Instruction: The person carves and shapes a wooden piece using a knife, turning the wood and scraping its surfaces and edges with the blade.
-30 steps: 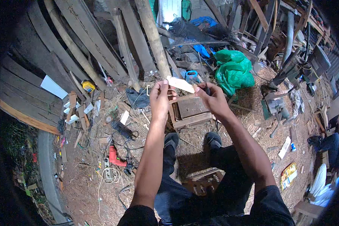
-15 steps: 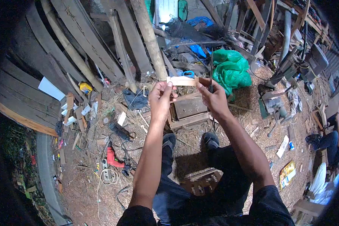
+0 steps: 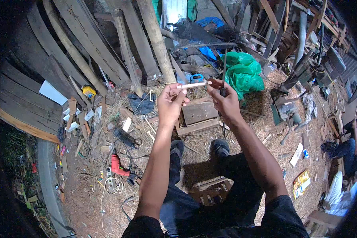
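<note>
Between my two hands is a small pale strip of wood (image 3: 193, 85), held level with a narrow side facing me. My left hand (image 3: 171, 104) pinches its left end between thumb and fingers. At the other end, my right hand (image 3: 225, 103) has its thumb and fingers closed on the strip. A long, thin dark blade-like bar (image 3: 225, 66) also passes through my right hand, sticking out above and below; its kind cannot be made out. Below the hands, a wooden block or stool-like piece (image 3: 200, 113) stands on the ground in front of my feet.
A red power drill (image 3: 118, 166) and a power strip with a coiled cord (image 3: 113, 184) lie at left. A green plastic bag (image 3: 244, 75) sits beyond my right hand. Planks (image 3: 87, 39) lean at upper left. Another person's leg (image 3: 345, 152) shows at far right.
The wood strip has been turned in my hands, so its broad face no longer shows and it looks thinner. Both hands stay in nearly the same place.
</note>
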{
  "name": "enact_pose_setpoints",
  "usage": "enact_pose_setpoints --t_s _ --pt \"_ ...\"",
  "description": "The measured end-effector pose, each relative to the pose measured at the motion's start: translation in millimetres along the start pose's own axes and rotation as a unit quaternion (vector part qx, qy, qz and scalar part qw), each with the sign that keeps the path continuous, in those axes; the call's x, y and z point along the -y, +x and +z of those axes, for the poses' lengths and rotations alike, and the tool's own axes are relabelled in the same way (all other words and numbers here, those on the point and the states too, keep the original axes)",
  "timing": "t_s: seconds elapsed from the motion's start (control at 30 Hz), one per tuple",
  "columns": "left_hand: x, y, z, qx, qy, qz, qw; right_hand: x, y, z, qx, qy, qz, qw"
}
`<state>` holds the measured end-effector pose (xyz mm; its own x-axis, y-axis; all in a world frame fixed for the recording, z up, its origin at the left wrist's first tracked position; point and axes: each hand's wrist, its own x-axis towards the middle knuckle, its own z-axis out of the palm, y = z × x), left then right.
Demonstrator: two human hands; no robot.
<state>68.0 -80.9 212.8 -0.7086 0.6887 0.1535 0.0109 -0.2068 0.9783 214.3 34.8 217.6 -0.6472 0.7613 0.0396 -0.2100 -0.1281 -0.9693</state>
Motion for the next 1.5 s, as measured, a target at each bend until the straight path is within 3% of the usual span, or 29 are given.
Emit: enact_pose_setpoints --t_s 0.23,0.3,0.43,0.83,1.0,1.1,1.5 --pt "-7.9 0.0 -2.3 0.006 -0.011 -0.045 0.999 3.5 1.5 3.7 -0.022 0.002 0.020 1.000" --pt "-7.9 1.7 -2.9 0.013 -0.079 -0.060 0.995 2.8 1.9 1.7 -0.018 0.003 0.041 0.999" --pt "-15.9 0.4 -5.0 0.023 -0.149 -0.071 0.986 -6.2 8.7 5.5 -0.034 -0.043 -0.056 0.997" --pt "-18.2 4.2 -14.3 0.053 -0.261 -0.090 0.960 -8.2 10.5 18.5 -0.039 -0.070 -0.114 0.990" --pt "-15.7 6.4 -12.4 0.015 -0.199 -0.081 0.977 -6.2 13.8 19.3 -0.045 -0.111 -0.090 0.989" --pt "-9.5 11.2 -14.9 0.002 -0.202 -0.071 0.977 -12.3 20.3 20.9 -0.054 -0.131 -0.173 0.975" --pt "-8.3 18.2 -26.0 0.007 -0.203 -0.065 0.977 -5.6 22.5 35.9 -0.071 -0.059 -0.096 0.991"
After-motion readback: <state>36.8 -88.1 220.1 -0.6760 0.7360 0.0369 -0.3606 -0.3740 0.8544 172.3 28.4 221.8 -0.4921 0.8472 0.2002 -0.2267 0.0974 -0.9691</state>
